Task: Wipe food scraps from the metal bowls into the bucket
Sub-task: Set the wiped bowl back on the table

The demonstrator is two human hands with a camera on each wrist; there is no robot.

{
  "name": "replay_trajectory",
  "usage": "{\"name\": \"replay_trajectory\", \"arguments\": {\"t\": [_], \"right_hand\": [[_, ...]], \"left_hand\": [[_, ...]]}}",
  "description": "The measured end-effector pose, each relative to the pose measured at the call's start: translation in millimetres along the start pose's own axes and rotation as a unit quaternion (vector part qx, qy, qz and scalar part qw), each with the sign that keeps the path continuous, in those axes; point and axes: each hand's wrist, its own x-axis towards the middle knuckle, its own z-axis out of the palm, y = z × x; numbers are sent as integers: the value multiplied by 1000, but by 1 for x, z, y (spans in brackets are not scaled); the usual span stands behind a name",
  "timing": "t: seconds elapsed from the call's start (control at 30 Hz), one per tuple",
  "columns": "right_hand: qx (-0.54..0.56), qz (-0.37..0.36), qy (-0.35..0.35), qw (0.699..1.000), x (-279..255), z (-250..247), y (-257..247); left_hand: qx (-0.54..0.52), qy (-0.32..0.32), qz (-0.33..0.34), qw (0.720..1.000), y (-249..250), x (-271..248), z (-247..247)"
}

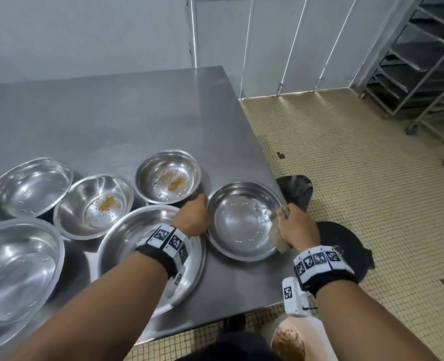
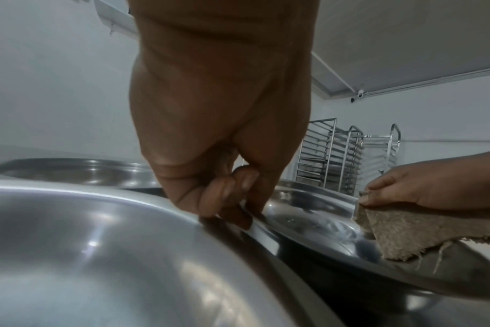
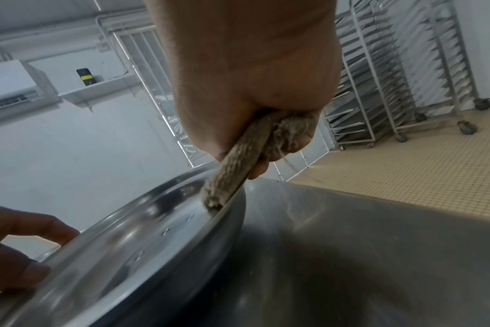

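Several metal bowls stand on the steel table [image 1: 137, 113]. My left hand [image 1: 204, 203] pinches the left rim of the rightmost bowl [image 1: 241, 222], whose right rim reaches the table's right edge. In the left wrist view my fingers [image 2: 232, 199] curl over that rim, and the bowl [image 2: 316, 219] looks tilted. My right hand [image 1: 286, 214] grips a brown burlap cloth [image 1: 276, 234] against the bowl's right inner wall. The right wrist view shows the cloth [image 3: 232, 177] bunched in my fist and touching the rim. A black-lined bucket [image 1: 345, 246] stands on the floor beside the table, partly hidden by my right hand.
Two bowls hold orange-brown scraps [image 1: 175, 182] [image 1: 107, 201]. Three shiny bowls [image 1: 30, 188] [image 1: 17, 269] [image 1: 127, 238] lie at the left and under my left forearm. A pale container with brown matter [image 1: 288, 340] sits at the bottom edge. Wheeled tray racks [image 1: 424, 61] stand at the far right on the tiled floor.
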Motion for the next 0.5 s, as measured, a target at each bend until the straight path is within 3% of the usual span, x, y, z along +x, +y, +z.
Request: {"name": "replay_trajectory", "arguments": {"t": [0.27,0.5], "right_hand": [[-66,-47,-30,996,50,-2,-7],[-51,-67,-53,995,64,-2,-7]], "left_hand": [[26,17,-43,999,13,30,2],[48,30,-52,997,19,37,0]]}}
